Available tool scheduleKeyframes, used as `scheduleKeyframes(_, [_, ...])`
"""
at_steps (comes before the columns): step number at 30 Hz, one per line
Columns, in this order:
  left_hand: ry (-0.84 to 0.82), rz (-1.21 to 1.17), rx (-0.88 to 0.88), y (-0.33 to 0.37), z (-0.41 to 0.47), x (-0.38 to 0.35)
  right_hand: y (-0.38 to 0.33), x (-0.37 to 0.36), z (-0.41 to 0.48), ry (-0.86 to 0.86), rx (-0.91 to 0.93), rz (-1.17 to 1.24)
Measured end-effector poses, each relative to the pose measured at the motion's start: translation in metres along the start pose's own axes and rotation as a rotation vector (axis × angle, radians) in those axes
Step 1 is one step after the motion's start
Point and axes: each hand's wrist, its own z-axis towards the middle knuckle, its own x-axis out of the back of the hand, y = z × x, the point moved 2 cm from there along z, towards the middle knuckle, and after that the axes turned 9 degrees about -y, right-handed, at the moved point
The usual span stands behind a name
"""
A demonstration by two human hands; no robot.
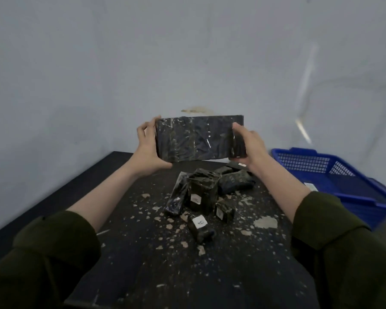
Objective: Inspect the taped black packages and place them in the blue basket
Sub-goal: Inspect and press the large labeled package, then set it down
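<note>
Brightness: dim and flat, with a cool grey-blue cast over the wall (pixel 187 52).
Light source: out of view; a pale streak (pixel 306 85) runs down the wall at right.
Shadows: soft and faint, no hard edges on the dark surface (pixel 143 275).
Glare: small white glints on the tape of the held package (pixel 198 139) and the piled packages (pixel 202 192).
Blur: soft throughout; the right hand (pixel 252 143) is smeared, and the label marks are barely legible.
Distortion: wide-angle bowing; the sleeves (pixel 42 264) and the blue basket (pixel 303 162) stretch toward the edges.

Both arms extended forward; left hand (pixel 148 150) and right hand (pixel 251 144) raised, each gripping one end of a long black taped package (pixel 196 139).
</note>
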Motion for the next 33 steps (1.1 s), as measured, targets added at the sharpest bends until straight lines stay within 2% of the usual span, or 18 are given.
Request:
scheduleKeyframes(4, [-0.063,-0.002,-0.096,0.027,-0.022,-0.003,-0.01,0.013,-0.057,-0.036,-0.014,0.228])
scheduleKeyframes(8, [-0.245,-0.092,-0.205,0.044,-0.042,-0.012,-0.007,0.028,-0.103,0.0,-0.035,0.341])
scheduleKeyframes(10, [-0.291,-0.317,-0.191,0.056,-0.054,-0.021,-0.002,0.035,-0.119,0.032,-0.014,0.36])
scheduleKeyframes(14, [-0.12,-1.076,0.099,0.061,-0.064,-0.04,0.012,0.045,-0.145,0.105,0.084,0.392])
scheduleKeyframes(16, [-0.072,-1.214,0.183,0.062,-0.067,-0.048,0.021,0.046,-0.156,0.103,0.107,0.354])
scheduleKeyframes(19, [0.009,-1.275,0.274,0.057,-0.077,-0.058,0.041,0.053,-0.164,0.064,0.123,0.274])
scheduleKeyframes(23, [-0.258,-1.224,0.326,0.056,-0.099,-0.059,0.064,0.063,-0.166,0.002,0.204,0.23])
scheduleKeyframes(26, [-0.373,-1.071,0.372,0.052,-0.11,-0.055,0.078,0.068,-0.167,-0.09,0.219,0.17])
scheduleKeyframes(30, [-0.408,-0.944,0.377,0.04,-0.116,-0.055,0.093,0.07,-0.17,-0.138,0.119,0.081])
scheduleKeyframes(33, [-0.388,-0.94,0.384,0.033,-0.127,-0.062,0.097,0.065,-0.172,-0.106,0.06,-0.106])
